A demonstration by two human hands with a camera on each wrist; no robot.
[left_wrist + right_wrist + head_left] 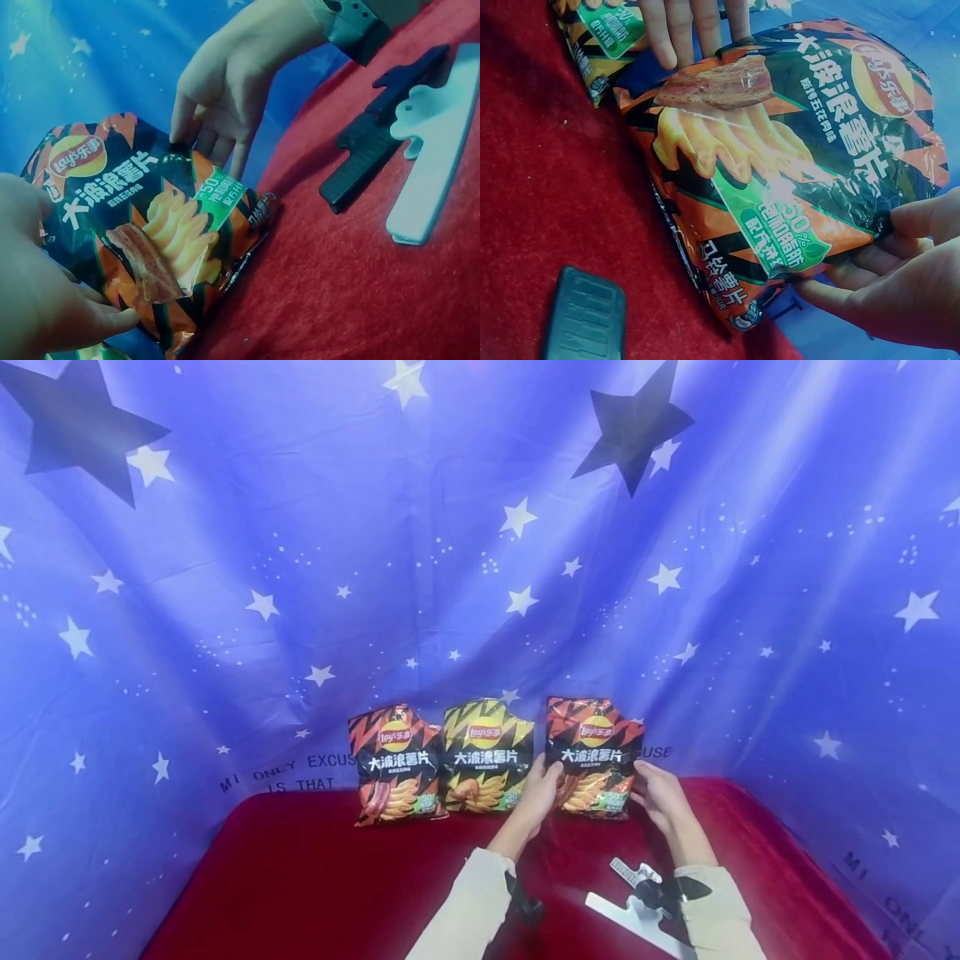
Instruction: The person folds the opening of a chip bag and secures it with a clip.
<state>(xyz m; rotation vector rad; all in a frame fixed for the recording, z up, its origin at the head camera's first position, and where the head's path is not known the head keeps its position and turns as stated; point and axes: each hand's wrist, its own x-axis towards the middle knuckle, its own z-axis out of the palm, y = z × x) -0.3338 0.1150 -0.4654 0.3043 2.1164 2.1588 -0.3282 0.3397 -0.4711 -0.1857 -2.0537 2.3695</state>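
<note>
A red-and-black bag of potato chips (592, 739) stands upright on the table's back part, a bite-like notch in its upper right corner. My left hand (537, 793) grips its left edge, and my right hand (663, 797) holds the opposite edge. The left wrist view shows the left hand's fingers (109, 321) against the bag's side. Across from them, the right hand's fingers are partly hidden behind the bag. Left of my hands stand a yellow-green bag of chips (487, 752) and another red-and-black bag (393, 768), both upright and close together.
A white clip (626, 917) and a black clip (360, 157) lie on the red cloth (300, 877) in front of the right hand. A silver clip (626, 870) lies there too. Behind the table hangs a blue star-patterned curtain (420, 552).
</note>
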